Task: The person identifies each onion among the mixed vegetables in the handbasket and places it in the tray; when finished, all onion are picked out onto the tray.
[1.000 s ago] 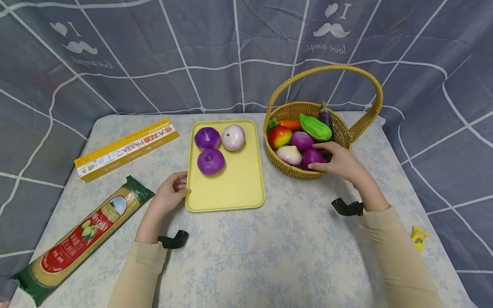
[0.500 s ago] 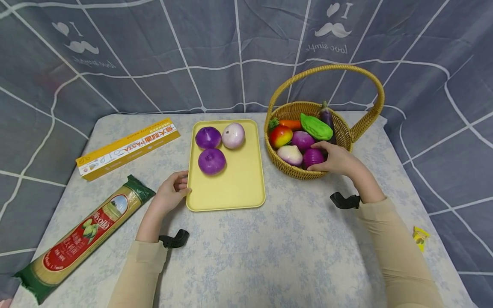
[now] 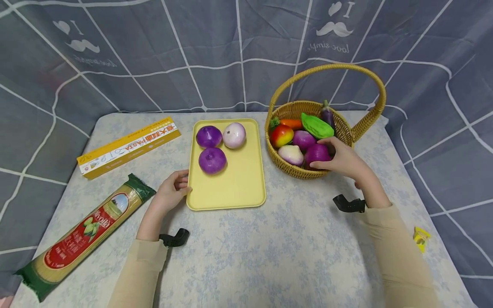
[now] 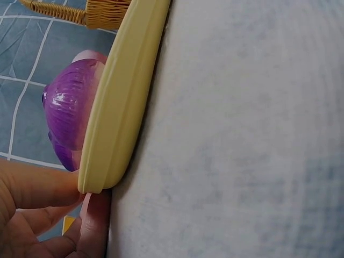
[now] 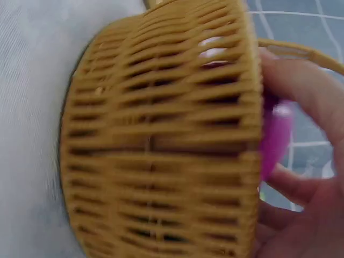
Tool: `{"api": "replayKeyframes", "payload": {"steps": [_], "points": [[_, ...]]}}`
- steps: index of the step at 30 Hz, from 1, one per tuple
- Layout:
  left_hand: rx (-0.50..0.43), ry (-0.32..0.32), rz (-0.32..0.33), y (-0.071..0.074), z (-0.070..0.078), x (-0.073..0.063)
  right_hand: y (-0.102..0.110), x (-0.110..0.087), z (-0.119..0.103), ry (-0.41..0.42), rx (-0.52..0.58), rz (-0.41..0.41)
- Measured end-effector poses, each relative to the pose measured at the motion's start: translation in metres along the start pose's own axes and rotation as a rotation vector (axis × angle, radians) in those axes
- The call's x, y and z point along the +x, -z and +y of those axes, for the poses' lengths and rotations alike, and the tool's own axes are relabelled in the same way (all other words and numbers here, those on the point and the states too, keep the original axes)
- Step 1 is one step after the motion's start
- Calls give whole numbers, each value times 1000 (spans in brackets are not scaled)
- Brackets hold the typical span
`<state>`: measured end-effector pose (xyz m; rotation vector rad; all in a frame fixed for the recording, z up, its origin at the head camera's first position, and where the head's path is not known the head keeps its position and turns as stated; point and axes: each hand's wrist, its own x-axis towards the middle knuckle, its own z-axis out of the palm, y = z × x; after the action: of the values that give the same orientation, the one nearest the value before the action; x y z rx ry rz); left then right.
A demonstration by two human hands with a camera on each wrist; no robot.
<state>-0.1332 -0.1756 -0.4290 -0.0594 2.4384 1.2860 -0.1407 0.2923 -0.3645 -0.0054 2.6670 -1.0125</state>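
Observation:
My right hand (image 3: 344, 160) reaches over the front rim of a wicker basket (image 5: 161, 134) and holds a purple onion (image 3: 317, 155) between thumb and fingers. In the right wrist view the basket's side hides most of that onion. My left hand (image 3: 171, 191) pinches the left edge of a yellow tray (image 3: 231, 188), thumb at the rim. The left wrist view shows fingers (image 4: 95, 223) low against the tray's edge. On the tray sit two purple onions (image 3: 212, 161) and a pale onion (image 3: 234, 135).
The basket also holds a white-and-purple onion (image 3: 290, 155), a mango (image 3: 281, 136), a carrot (image 3: 291, 124), a green vegetable (image 3: 317, 126) and an eggplant (image 3: 327, 115). A pasta box (image 3: 129, 147) and a spaghetti bag (image 3: 86, 235) lie left. A small yellow packet (image 3: 421, 238) lies right.
My right hand's fingers have come round the purple onion, which has shifted slightly right and up in the basket. The left hand and tray have stayed in place.

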Motion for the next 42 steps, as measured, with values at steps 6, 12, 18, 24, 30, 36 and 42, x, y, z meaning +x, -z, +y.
{"api": "replayKeyframes", "payload": {"steps": [6,12,18,24,30,36,42], "points": [[13,4,-3,-1,1,1,-24,-12,-24,107,258,124],[19,6,-4,-1,0,0,-77,-1,-71,230,496,126],[22,29,-8,-1,-2,-1,-127,30,-96,218,524,122],[25,36,2,1,-4,-1,-161,56,-108,177,364,211],[29,14,-5,0,-3,-1,-174,67,-114,137,290,236],[37,24,-1,0,-2,0,-177,70,-115,117,307,231],[38,21,-2,-1,-2,1,-175,69,-114,100,302,205]]}}
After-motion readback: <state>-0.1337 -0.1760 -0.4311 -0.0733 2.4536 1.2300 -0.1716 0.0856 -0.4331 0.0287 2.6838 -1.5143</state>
